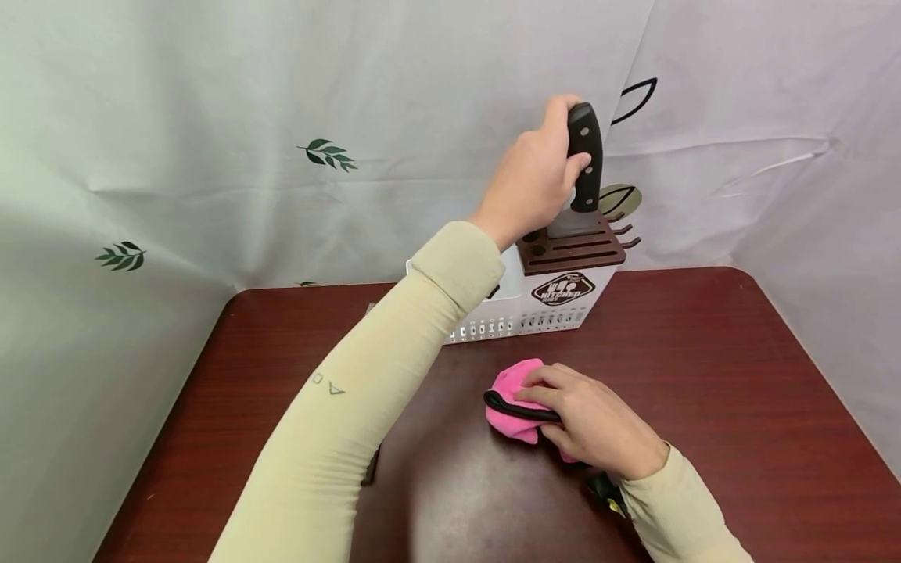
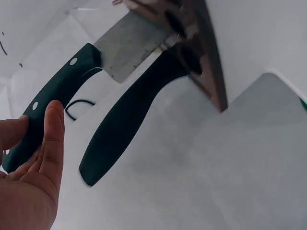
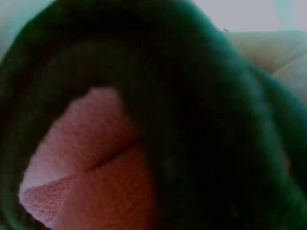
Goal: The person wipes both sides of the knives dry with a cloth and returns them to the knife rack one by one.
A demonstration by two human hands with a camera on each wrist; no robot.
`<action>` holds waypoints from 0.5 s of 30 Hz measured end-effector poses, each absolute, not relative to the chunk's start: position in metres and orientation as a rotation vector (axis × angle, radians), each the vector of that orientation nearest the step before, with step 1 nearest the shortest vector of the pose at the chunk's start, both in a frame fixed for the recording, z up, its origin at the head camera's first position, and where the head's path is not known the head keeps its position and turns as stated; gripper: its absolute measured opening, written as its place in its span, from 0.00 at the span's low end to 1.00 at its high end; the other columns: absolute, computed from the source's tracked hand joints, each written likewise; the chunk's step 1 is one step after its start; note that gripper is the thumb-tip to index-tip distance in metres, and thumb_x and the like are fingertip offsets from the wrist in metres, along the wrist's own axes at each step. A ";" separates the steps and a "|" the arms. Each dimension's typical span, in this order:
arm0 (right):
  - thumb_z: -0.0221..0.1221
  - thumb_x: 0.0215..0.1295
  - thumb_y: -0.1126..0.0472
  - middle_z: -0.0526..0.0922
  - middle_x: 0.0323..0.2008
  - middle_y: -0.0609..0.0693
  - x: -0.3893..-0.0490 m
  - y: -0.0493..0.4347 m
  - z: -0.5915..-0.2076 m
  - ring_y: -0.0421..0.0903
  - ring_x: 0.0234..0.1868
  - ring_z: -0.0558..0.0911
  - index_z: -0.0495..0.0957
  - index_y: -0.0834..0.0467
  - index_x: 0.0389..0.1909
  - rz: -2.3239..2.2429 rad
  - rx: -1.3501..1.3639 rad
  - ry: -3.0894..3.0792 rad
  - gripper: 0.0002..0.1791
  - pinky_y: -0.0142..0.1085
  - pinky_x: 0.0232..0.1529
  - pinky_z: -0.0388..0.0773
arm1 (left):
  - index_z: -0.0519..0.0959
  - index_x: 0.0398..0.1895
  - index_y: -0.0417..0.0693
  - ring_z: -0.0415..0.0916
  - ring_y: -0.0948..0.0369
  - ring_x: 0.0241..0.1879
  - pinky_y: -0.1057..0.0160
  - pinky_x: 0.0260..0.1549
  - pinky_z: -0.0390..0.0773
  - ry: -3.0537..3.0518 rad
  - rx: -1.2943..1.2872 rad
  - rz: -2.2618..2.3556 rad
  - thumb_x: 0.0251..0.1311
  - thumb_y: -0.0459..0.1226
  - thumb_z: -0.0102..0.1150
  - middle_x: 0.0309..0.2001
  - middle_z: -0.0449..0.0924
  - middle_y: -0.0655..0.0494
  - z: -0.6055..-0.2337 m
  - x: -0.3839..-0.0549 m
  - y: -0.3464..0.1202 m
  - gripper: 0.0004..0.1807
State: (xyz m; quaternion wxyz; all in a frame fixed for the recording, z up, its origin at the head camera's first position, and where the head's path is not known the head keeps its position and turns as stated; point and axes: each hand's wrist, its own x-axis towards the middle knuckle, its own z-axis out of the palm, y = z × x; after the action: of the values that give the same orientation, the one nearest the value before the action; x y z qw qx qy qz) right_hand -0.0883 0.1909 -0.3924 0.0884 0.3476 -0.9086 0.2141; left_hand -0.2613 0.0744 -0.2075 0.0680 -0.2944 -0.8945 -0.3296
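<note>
My left hand (image 1: 531,172) grips the black riveted handle of a wide-bladed knife (image 1: 586,156) at the back of the table. The blade stands upright at the brown slotted top of a white knife holder (image 1: 570,254), its lower part hidden in the slot. In the left wrist view, my left thumb and fingers (image 2: 53,139) wrap the handle, beside a second black handle (image 2: 122,122) set in the holder. My right hand (image 1: 598,418) holds a bunched pink cloth (image 1: 517,391) with black edging low over the table. The same cloth (image 3: 96,143) fills much of the right wrist view.
The white holder continues left as a perforated basket (image 1: 479,328), partly behind my left forearm. Brown hooks (image 1: 622,229) stick out from the holder's right side. A dark object (image 1: 371,469) shows beside the left sleeve. White sheeting (image 1: 211,117) hangs behind the dark red table (image 1: 704,352).
</note>
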 end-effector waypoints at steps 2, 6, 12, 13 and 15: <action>0.68 0.46 0.69 0.79 0.48 0.42 -0.089 0.191 -0.392 0.40 0.49 0.79 0.87 0.53 0.45 0.635 1.036 -2.700 0.22 0.37 0.49 0.79 | 0.54 0.73 0.51 0.81 0.58 0.49 0.64 0.47 0.77 -2.709 -0.896 -0.983 0.75 0.42 0.51 0.54 0.81 0.49 -0.212 -0.261 0.078 0.29; 0.69 0.45 0.69 0.80 0.48 0.42 -0.089 0.191 -0.393 0.40 0.50 0.79 0.87 0.53 0.45 0.629 1.041 -2.695 0.22 0.38 0.49 0.79 | 0.53 0.74 0.51 0.81 0.58 0.47 0.64 0.45 0.77 -2.723 -0.946 -0.945 0.75 0.41 0.50 0.52 0.81 0.49 -0.218 -0.261 0.084 0.29; 0.68 0.45 0.69 0.79 0.48 0.42 -0.090 0.191 -0.393 0.40 0.50 0.78 0.86 0.53 0.45 0.636 1.057 -2.694 0.21 0.38 0.49 0.79 | 0.53 0.74 0.50 0.80 0.59 0.39 0.63 0.42 0.77 -2.744 -0.996 -0.868 0.76 0.41 0.49 0.46 0.83 0.50 -0.231 -0.261 0.089 0.29; 0.68 0.46 0.69 0.79 0.48 0.42 -0.090 0.191 -0.393 0.40 0.50 0.78 0.86 0.53 0.45 0.637 1.060 -2.695 0.21 0.38 0.49 0.79 | 0.53 0.74 0.49 0.80 0.59 0.38 0.63 0.41 0.77 -2.745 -0.997 -0.860 0.76 0.40 0.48 0.45 0.83 0.50 -0.233 -0.261 0.089 0.29; 0.68 0.46 0.69 0.79 0.48 0.42 -0.090 0.191 -0.393 0.40 0.50 0.78 0.86 0.53 0.45 0.637 1.066 -2.695 0.21 0.38 0.49 0.79 | 0.53 0.74 0.49 0.80 0.60 0.36 0.62 0.40 0.77 -2.749 -0.994 -0.843 0.76 0.40 0.48 0.44 0.83 0.51 -0.236 -0.262 0.091 0.29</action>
State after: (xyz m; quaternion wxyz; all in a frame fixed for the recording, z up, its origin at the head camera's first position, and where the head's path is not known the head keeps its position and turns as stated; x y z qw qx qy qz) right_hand -0.0904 0.1907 -0.3927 0.0869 0.3580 -0.9048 0.2138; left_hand -0.2620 0.0909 -0.2362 0.0497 -0.3265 -0.9024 -0.2769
